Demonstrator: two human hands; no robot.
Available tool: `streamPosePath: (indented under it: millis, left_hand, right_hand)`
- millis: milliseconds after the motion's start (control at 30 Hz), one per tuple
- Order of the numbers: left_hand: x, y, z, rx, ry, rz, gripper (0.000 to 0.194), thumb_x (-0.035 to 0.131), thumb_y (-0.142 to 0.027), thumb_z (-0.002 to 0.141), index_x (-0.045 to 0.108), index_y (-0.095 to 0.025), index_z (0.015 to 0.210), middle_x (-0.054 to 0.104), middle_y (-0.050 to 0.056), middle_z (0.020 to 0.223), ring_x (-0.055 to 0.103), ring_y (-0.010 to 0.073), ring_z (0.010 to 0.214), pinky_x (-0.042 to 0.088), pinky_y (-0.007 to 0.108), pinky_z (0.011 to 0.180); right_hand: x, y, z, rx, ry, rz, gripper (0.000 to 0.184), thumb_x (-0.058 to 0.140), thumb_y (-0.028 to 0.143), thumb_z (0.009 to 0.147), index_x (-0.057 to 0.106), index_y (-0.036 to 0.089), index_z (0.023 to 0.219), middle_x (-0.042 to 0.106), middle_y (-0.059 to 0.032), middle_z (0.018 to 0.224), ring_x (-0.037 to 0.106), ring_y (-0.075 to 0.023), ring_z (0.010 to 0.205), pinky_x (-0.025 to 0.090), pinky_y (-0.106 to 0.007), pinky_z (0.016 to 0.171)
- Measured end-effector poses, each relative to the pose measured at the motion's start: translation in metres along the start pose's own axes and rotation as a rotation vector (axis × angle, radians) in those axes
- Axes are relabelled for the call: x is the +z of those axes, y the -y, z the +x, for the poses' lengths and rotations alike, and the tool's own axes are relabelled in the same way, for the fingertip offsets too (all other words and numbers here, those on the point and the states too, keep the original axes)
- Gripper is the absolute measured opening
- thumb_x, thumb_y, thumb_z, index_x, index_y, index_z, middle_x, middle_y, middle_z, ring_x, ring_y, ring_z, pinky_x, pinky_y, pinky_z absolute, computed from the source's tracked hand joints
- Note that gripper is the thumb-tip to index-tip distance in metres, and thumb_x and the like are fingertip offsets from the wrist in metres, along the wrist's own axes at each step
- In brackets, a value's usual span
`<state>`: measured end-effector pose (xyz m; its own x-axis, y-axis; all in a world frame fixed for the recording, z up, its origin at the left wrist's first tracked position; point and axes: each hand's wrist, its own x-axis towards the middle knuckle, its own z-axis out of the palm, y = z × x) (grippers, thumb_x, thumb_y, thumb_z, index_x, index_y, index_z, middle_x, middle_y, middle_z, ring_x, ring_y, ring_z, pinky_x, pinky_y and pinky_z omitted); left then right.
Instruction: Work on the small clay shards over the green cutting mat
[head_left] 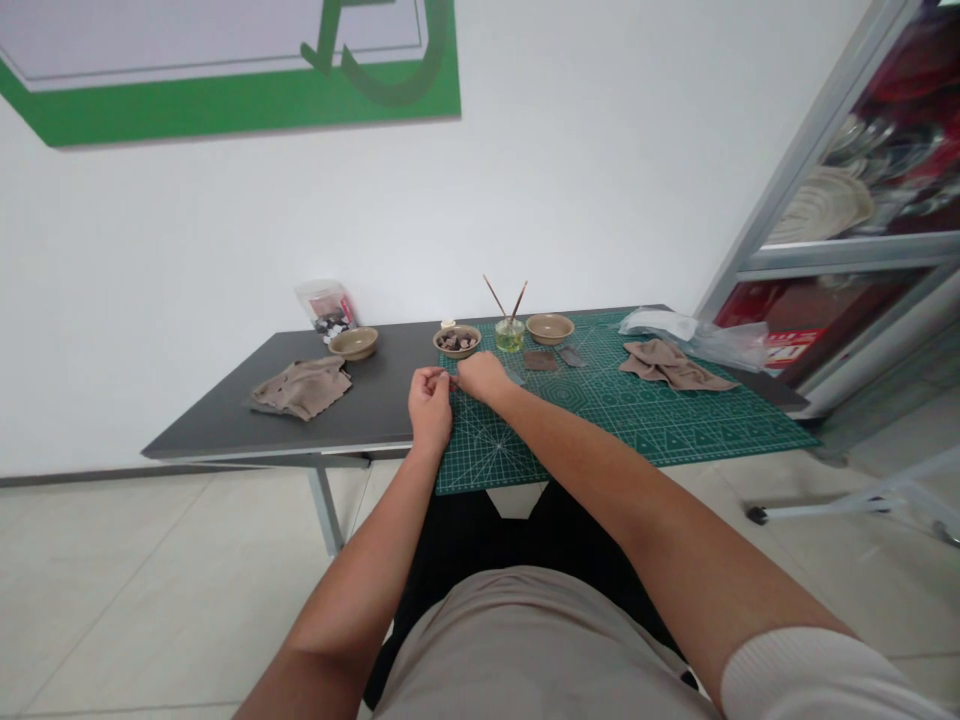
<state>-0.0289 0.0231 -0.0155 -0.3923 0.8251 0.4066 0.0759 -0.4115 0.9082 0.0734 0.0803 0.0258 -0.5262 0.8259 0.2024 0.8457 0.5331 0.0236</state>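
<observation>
My left hand [430, 405] is closed in a pinch above the left edge of the green cutting mat [600, 420]. Fingertips of my right hand [482, 377] meet it there, also closed. Whatever sits between the fingers is too small and hidden to name. Just behind the hands stands a tan bowl [457, 352] of small brown and pinkish pieces. A glass jar [510, 336] of yellowish liquid, with two thin brushes [517, 300] standing in it, is to its right. Right of my right hand, a brown square piece [540, 360] and a grey piece [571, 356] lie on the mat.
Another tan bowl [550, 327] stands behind the mat pieces. On the left are a bowl [353, 344], a clear bag [328, 308] of dark pieces and a brown cloth [301, 388]. A second cloth [671, 364] and clear plastic packaging [697, 335] lie right, beside a glass-fronted cabinet.
</observation>
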Motion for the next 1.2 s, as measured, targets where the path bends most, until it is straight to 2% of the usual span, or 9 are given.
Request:
streamPosePath:
  millis: [167,367,467,600,667,800,933,1067,1200]
  left_hand:
    - [-0.001,-0.001,-0.001,0.01,-0.045,-0.011,0.013,0.055,-0.031,0.085,0.054,-0.02,0.092,0.064,0.0,0.076,0.061,0.0133,0.07,0.049,0.027,0.07]
    - [-0.001,0.0,0.001,-0.049,-0.029,0.066,0.018,0.049,-0.034,0.089,0.06,-0.019,0.092,0.065,0.001,0.075,0.06,0.0143,0.067,0.049,0.028,0.068]
    - [0.002,-0.001,0.001,-0.034,-0.004,0.131,0.021,0.046,-0.036,0.092,0.059,-0.02,0.092,0.065,0.001,0.075,0.062,0.0155,0.071,0.049,0.03,0.074]
    - [0.004,-0.006,-0.001,0.007,0.041,0.218,0.019,0.045,-0.033,0.093,0.058,-0.019,0.096,0.067,0.002,0.078,0.063,0.0159,0.075,0.047,0.03,0.079]
    - [0.004,-0.008,-0.002,0.025,0.049,0.243,0.02,0.044,-0.032,0.093,0.058,-0.019,0.097,0.067,0.002,0.078,0.062,0.0156,0.075,0.047,0.029,0.078]
    - [0.004,-0.011,-0.002,0.015,0.04,0.259,0.022,0.048,-0.034,0.091,0.062,-0.017,0.092,0.066,0.002,0.076,0.06,0.0152,0.073,0.047,0.028,0.074]
    - [0.002,-0.01,0.0,0.017,0.081,0.28,0.022,0.056,-0.034,0.087,0.068,-0.016,0.094,0.07,0.005,0.089,0.063,0.0168,0.082,0.048,0.029,0.08]
    - [0.003,-0.008,0.002,0.026,0.204,0.325,0.026,0.064,-0.029,0.079,0.069,-0.016,0.101,0.071,0.006,0.092,0.063,0.0166,0.081,0.05,0.031,0.083]
    - [0.003,-0.011,0.002,-0.055,0.271,0.302,0.028,0.069,-0.022,0.07,0.067,-0.014,0.098,0.071,0.005,0.087,0.064,0.0152,0.074,0.052,0.029,0.076]
  right_hand:
    - [-0.014,0.007,-0.015,-0.038,-0.085,0.053,0.03,0.043,0.025,0.094,0.069,0.01,0.1,0.072,-0.0206,0.1,0.067,-0.0293,0.096,0.044,-0.038,0.088]
    - [-0.031,-0.029,-0.052,0.323,-0.419,0.555,0.029,0.04,0.032,0.094,0.061,0.016,0.106,0.07,-0.0113,0.092,0.067,-0.0258,0.088,0.049,-0.035,0.079]
    - [-0.022,-0.051,-0.065,0.476,-0.337,0.961,0.024,0.039,0.031,0.091,0.059,0.018,0.091,0.066,-0.0056,0.079,0.064,-0.0197,0.068,0.051,-0.031,0.063]
    - [0.003,-0.06,-0.064,0.397,-0.142,1.218,0.016,0.041,0.027,0.087,0.054,0.019,0.08,0.063,-0.0007,0.072,0.061,-0.0154,0.067,0.052,-0.026,0.061]
    - [0.014,-0.058,-0.056,0.358,-0.125,1.197,0.017,0.041,0.027,0.086,0.054,0.019,0.079,0.062,0.0002,0.071,0.061,-0.0144,0.07,0.052,-0.024,0.064]
    - [0.017,-0.052,-0.047,0.404,-0.219,1.165,0.018,0.042,0.029,0.088,0.054,0.019,0.08,0.063,-0.0007,0.076,0.061,-0.0144,0.074,0.052,-0.026,0.07]
    - [0.009,-0.053,-0.062,0.463,-0.231,1.322,0.018,0.042,0.034,0.091,0.053,0.02,0.095,0.066,-0.0009,0.081,0.063,-0.0147,0.066,0.054,-0.027,0.06]
    - [-0.005,-0.065,-0.092,0.402,-0.382,0.977,0.017,0.048,0.034,0.088,0.058,0.02,0.09,0.064,0.0003,0.073,0.06,-0.0149,0.064,0.048,-0.024,0.056]
    - [-0.023,-0.07,-0.112,0.276,-0.391,0.555,0.014,0.056,0.032,0.083,0.062,0.019,0.084,0.062,0.0003,0.069,0.056,-0.0142,0.064,0.04,-0.024,0.061]
